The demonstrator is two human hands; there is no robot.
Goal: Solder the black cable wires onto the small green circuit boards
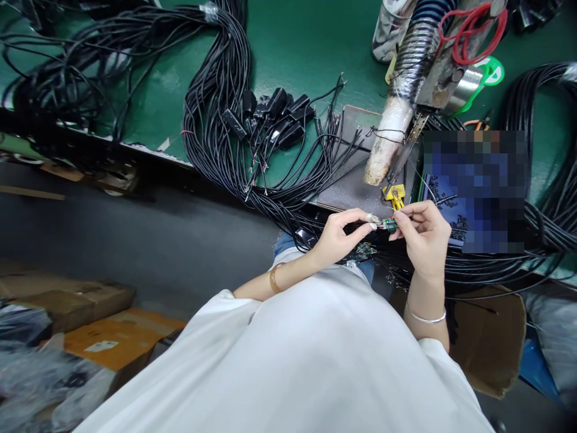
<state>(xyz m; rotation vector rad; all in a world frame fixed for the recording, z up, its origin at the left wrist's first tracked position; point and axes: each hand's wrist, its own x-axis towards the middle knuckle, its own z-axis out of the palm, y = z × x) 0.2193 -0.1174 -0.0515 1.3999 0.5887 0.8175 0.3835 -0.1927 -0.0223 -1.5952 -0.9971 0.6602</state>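
A small green circuit board is pinched between the thumb and fingers of my right hand. Thin wires at its left end run to the fingertips of my left hand, which is closed on them. Whether the wires are joined to the board is too small to tell. Just above the board is a yellow clip-like piece, near the tip of a metal soldering iron. More small green boards with wires lie below my hands, close to my lap.
A thick bundle of black cables crosses the green bench, with black plastic housings on it. A white-wrapped hose hangs above a dark mat. A solder spool and blue tray are right. Cardboard boxes stand lower left.
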